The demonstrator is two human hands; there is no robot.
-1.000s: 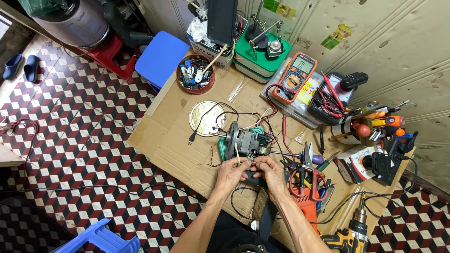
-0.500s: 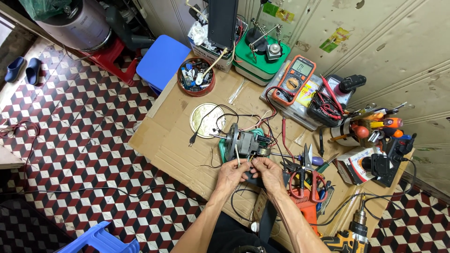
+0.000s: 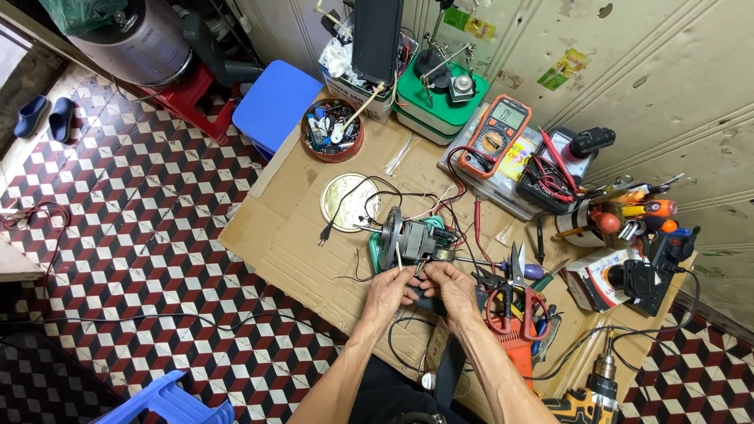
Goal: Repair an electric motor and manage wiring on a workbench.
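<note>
A small electric motor [image 3: 410, 238] with wires trailing from it lies on a sheet of cardboard [image 3: 306, 235] on the floor. My left hand [image 3: 389, 292] and my right hand [image 3: 453, 286] meet just below the motor, fingers pinched together on thin wires [image 3: 422, 267] that come off it. What lies between the fingertips is too small to make out. A black cable loops under my wrists.
An orange multimeter [image 3: 496, 135] sits at the back. Red-handled scissors [image 3: 514, 302], pliers and screwdrivers lie to the right, with a drill [image 3: 593, 392] at the bottom right. A red bowl of small parts [image 3: 331, 129], a round metal lid [image 3: 349, 202] and a blue stool [image 3: 276, 104] are at the left.
My hands stay pinched together below the motor; they have shifted only slightly. The view has drifted a little.
</note>
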